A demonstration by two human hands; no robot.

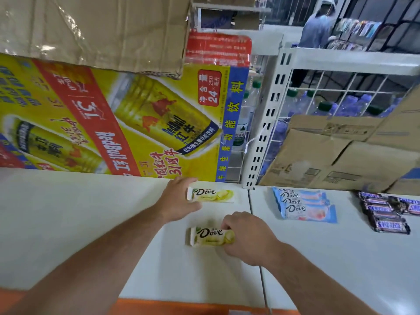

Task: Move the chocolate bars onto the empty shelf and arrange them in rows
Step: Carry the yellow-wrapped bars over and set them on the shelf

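Far Dove bar, yellow-green wrapper, flat on white shelf, just before the Red Bull carton. Near Dove bar lies parallel, closer in. Bare shelf runs wide to the left.

Left hand: thumb and fingers pinch far bar's left end. Right hand: fingers curled round near bar's right end.

Rightward: blue Dove bars overlapping, then Snickers bars.

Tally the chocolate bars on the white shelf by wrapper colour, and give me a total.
Yellow-green Dove bars: 2, one held by the left hand, one by the right hand
Blue Dove bars: 3, overlapping
Dark Snickers bars: at least 4; the pile overlaps too much for an exact count
Total: at least 9
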